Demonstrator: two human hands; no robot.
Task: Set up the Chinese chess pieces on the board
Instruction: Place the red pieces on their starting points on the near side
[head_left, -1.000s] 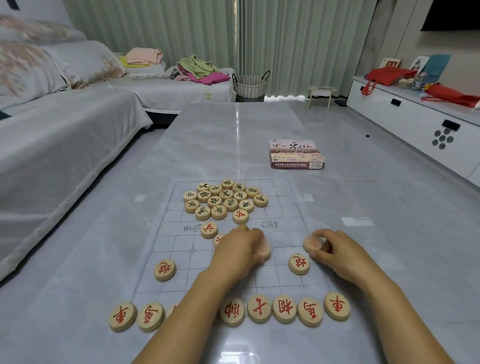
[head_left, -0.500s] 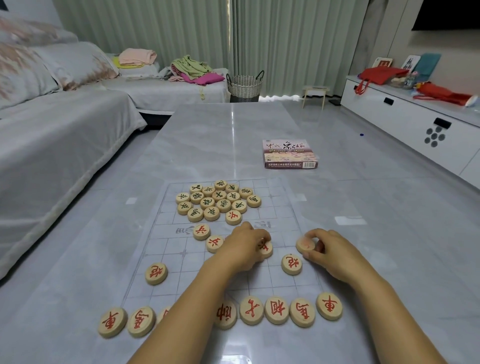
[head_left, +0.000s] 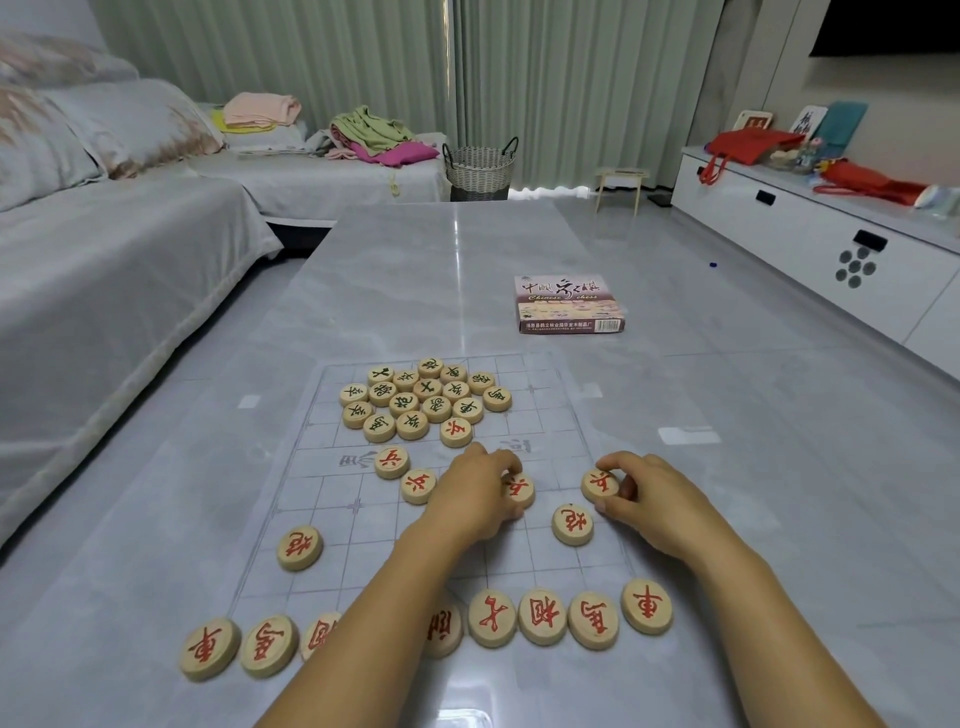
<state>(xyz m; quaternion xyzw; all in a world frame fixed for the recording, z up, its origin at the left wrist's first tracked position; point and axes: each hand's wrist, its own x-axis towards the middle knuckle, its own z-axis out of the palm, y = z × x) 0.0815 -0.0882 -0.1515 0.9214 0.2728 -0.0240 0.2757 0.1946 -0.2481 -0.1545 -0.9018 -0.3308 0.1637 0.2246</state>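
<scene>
A clear sheet printed as a chess board (head_left: 332, 499) lies on the grey table. My left hand (head_left: 475, 496) pinches a red soldier piece (head_left: 521, 491) at the board's middle. My right hand (head_left: 652, 501) pinches another red soldier (head_left: 599, 484) at the right edge. A red cannon (head_left: 572, 524) sits between and below them, another cannon (head_left: 300, 546) at the left. Two loose red soldiers (head_left: 405, 473) lie left of my left hand. Red back-row pieces (head_left: 543, 616) line the near edge, some hidden by my left forearm. Several green pieces (head_left: 423, 400) cluster on the far half.
The chess set's box (head_left: 569, 305) lies on the table beyond the board to the right. A grey sofa (head_left: 104, 291) runs along the left. A white cabinet (head_left: 831, 249) stands at the right, a woven basket (head_left: 480, 166) beyond the table's far end.
Both soldier pieces now lie face up with their red characters showing under my fingers; earlier my fingers covered them. The camera has shifted slightly; the hands stay in nearly the same spots.
</scene>
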